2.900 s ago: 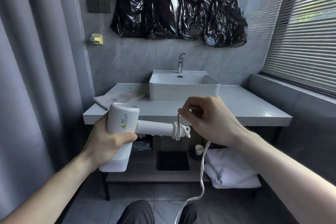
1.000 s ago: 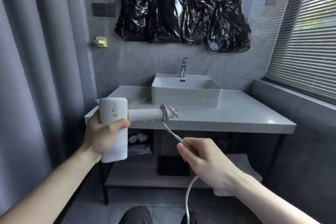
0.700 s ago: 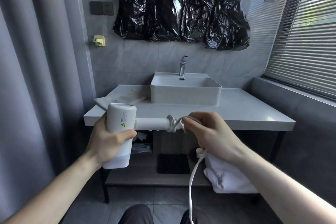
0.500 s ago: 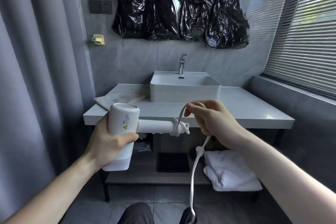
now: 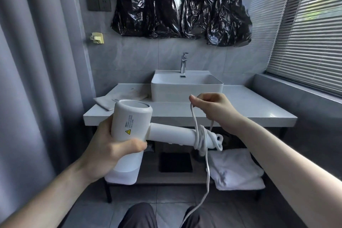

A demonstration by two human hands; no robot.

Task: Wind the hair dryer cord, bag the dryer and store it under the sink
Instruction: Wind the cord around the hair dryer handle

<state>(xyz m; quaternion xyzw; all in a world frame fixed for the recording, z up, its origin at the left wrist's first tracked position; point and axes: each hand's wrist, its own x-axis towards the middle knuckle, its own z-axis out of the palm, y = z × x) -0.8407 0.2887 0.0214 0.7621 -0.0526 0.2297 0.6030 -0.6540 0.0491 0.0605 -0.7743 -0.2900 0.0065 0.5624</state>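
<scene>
Against grey tiles, a countertop [image 5: 249,106] bears a basin [image 5: 187,89].

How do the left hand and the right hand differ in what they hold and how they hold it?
The left hand wraps its whole palm round the hair dryer body; the right hand only pinches the thin cord. The left hand sits lower, steadying the dryer; the right hand is raised above the handle, cord lifted above the wound loops. Both are bare and work on the same white appliance.
</scene>
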